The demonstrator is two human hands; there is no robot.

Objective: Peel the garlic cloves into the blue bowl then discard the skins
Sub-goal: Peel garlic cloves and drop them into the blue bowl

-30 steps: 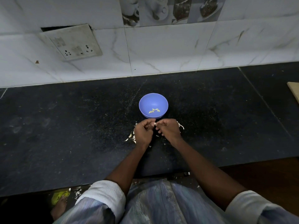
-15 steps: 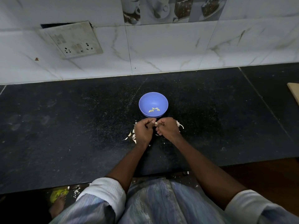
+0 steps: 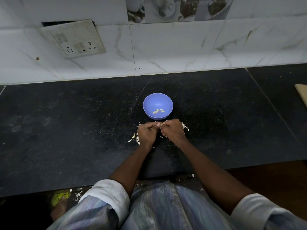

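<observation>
At centre frame, the left hand (image 3: 147,134) and right hand (image 3: 173,131) meet with fingers curled, pinching a small pale garlic clove (image 3: 160,128) between them. Skins (image 3: 135,137) litter the dark counter (image 3: 66,130) beside them. Just beyond, the blue bowl (image 3: 157,101) holds peeled cloves (image 3: 158,111).

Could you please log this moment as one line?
left hand: pinching garlic clove | right hand: pinching it | blue bowl: peeled cloves | skins: countertop
</observation>
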